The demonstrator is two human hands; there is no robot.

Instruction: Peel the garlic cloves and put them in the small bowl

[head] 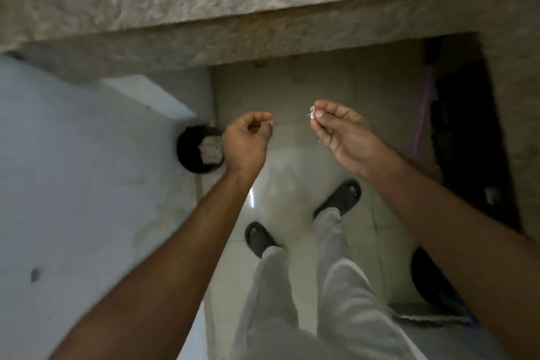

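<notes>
grey trousers [306, 295], black sandals [260, 238] lower centre. right hand [344, 134] mid-frame, grip pinching garlic clove [312, 113]. left hand [248, 140] beside it, fingers curled, contents unclear. black bin [190, 149] centre-left, on floor.

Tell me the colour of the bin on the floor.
Black, seen in the head view: the bin sits left of the left hand, holding pale scraps.

The left hand [248, 137], mid-frame, curls so its fingers hide whatever they may pinch. The pale scrap [312, 112] at the right hand's [339, 133] fingertips is too small to identify. The black bin [190, 149] is partly hidden behind the left hand. The whole frame is motion-blurred.
</notes>
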